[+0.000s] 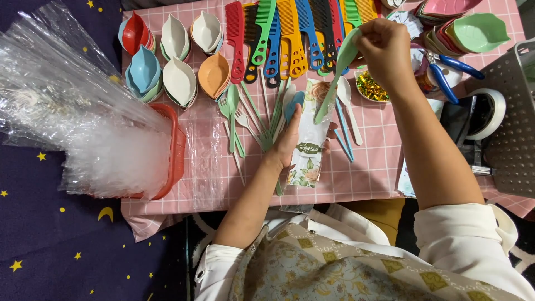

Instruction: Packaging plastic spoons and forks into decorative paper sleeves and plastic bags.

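Right hand [384,50] slides green spoon [340,72] into floral packet [310,134] (left hand [288,139] steadying).

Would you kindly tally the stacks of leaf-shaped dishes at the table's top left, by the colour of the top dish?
Red stack: 1
Blue stack: 1
White stacks: 3
Orange stack: 1
Total: 6
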